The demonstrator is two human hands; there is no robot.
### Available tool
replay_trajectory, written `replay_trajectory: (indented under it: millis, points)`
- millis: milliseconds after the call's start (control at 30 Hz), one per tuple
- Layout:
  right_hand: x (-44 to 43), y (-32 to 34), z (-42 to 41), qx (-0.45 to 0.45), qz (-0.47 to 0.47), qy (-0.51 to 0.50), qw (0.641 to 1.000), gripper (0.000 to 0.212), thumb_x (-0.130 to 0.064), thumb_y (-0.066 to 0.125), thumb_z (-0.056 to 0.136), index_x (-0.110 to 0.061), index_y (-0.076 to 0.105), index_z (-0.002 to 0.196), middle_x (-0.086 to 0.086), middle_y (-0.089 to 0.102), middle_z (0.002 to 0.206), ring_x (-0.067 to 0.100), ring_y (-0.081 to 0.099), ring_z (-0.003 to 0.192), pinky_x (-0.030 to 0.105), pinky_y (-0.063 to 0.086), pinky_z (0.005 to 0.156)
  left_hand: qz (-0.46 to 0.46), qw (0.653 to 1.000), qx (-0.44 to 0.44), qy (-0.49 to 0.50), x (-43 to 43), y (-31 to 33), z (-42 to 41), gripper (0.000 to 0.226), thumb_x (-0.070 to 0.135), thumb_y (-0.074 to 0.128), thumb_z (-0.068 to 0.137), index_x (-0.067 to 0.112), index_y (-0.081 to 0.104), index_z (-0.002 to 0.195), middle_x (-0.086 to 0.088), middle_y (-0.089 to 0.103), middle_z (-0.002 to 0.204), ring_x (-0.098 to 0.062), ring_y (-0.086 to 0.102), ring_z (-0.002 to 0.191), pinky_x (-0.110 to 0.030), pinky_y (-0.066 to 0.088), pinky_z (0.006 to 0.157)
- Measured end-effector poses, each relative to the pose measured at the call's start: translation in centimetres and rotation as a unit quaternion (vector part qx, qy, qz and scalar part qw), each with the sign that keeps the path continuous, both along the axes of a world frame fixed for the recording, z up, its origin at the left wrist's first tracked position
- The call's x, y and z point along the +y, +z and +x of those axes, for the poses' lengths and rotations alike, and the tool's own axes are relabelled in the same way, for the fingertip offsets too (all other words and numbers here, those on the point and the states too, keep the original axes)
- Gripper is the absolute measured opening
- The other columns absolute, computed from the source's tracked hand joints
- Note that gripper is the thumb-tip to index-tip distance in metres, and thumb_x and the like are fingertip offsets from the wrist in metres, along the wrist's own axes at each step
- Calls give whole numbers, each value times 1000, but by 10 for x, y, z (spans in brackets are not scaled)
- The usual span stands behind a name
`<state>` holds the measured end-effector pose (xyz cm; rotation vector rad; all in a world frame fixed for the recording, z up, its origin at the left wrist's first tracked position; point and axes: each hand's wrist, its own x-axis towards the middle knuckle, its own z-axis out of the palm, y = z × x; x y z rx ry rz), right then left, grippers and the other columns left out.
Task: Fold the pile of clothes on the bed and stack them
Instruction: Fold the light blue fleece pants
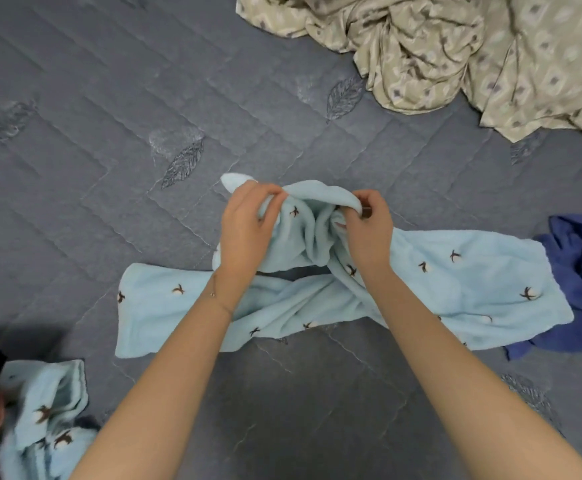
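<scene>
At the centre of the frame, a pair of pale blue trousers (455,282) is spread on the grey quilted bed (92,133), one leg running to the lower left and the other to the right. The bunched top edge is pinched by the left hand (248,226) and by the right hand (369,226), with the fingers of each curled round the cloth and the two hands close together.

For a neat fold, the top edge should be drawn apart and pulled taut so that the twist between the legs is shaken out. One leg is then best laid squarely over the other before any crosswise fold is made.

A dark blue garment (580,265) at the right edge, touching the right leg's end, should be kept out of the fold. Beige cloth (455,46) is heaped at the upper right, and a second pale blue garment (47,410) lies at the lower left.
</scene>
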<state>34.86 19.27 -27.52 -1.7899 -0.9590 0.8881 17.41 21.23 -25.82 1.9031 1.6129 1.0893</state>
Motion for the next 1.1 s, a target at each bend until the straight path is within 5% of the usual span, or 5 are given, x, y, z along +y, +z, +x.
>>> replay_trajectory:
  millis: [467, 600, 733, 933, 1100]
  points:
    - [50, -30, 24, -138, 19, 114, 984, 28, -3, 63, 87, -5, 60, 115, 4, 48, 120, 9, 43, 111, 6, 29, 97, -45, 996, 69, -37, 20, -79, -10, 24, 10, 64, 92, 2, 64, 115, -18, 54, 121, -20, 48, 115, -25, 36, 103]
    - [3, -52, 22, -181, 20, 150, 972, 19, -4, 68, 86, -4, 65, 105, 4, 51, 107, 6, 48, 97, 12, 39, 92, -30, 987, 136, -82, -28, -104, -10, 27, 26, 63, 89, 3, 68, 102, -16, 59, 106, -27, 53, 99, -34, 42, 88]
    - [-57, -81, 27, -204, -97, 198, 954, 22, -6, 74, 81, -2, 66, 102, 12, 56, 106, 22, 55, 101, 22, 39, 92, -217, 926, 216, -221, -82, -127, -4, 49, 44, 69, 83, 6, 66, 114, -11, 63, 109, -31, 59, 102, -39, 43, 90]
    - [-93, -92, 50, -311, -112, 235, 914, 41, -7, 77, 78, 0, 64, 117, 19, 56, 128, 37, 53, 119, 40, 36, 106, -250, 930, 205, -175, -89, -126, 1, 16, 15, 66, 89, 3, 62, 100, -12, 65, 85, -32, 62, 77, -34, 40, 64]
    - [-90, -91, 77, -390, -200, 204, 875, 54, -49, 62, 89, -15, 58, 131, 10, 39, 151, 28, 25, 145, 40, -1, 118, -340, 927, 100, -122, -57, -113, -14, 11, 19, 55, 97, 9, 57, 95, -7, 62, 79, -23, 56, 73, -34, 39, 63]
